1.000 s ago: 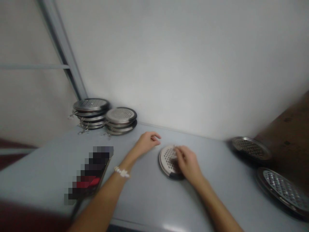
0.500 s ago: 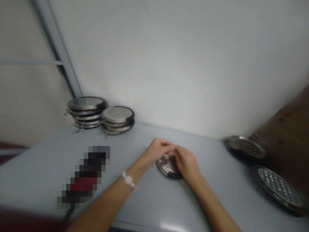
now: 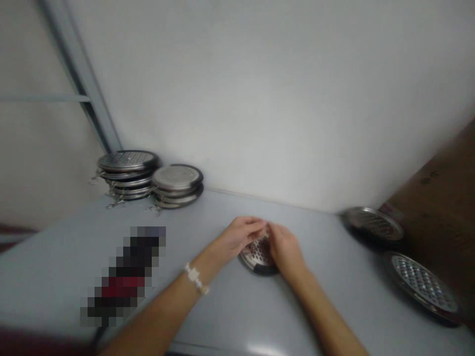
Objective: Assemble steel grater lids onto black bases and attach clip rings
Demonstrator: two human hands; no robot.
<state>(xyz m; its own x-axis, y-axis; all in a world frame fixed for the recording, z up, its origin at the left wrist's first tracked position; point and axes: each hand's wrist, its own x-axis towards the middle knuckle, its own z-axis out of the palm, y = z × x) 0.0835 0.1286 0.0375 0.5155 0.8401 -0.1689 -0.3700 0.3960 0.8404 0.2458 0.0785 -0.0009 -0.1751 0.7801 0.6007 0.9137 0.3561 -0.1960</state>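
Note:
A round metal grater [image 3: 257, 256] with a perforated face and a dark rim section lies on the grey table, partly hidden by both hands. My left hand [image 3: 241, 235] reaches over its far left side, with thumb and fingertips pinched together at the far edge. From the other side my right hand [image 3: 285, 244] meets it, fingers curled and closed at the same spot. Whatever the fingertips hold is too small and blurred to make out. A white bracelet [image 3: 195, 276] circles my left wrist.
Two stacks of similar graters, a taller stack [image 3: 128, 173] and a shorter stack [image 3: 178, 185], stand at the back left with small metal clips hanging out. Two more graters, one farther [image 3: 374, 225] and one nearer [image 3: 425, 287], lie right, beside a brown cardboard box [image 3: 441, 212]. A pixelated object [image 3: 126, 272] lies left.
The view has shifted slightly, so the stacks and right-hand graters sit a little farther left. Both hands stay together at the grater's far edge, with barely any movement.

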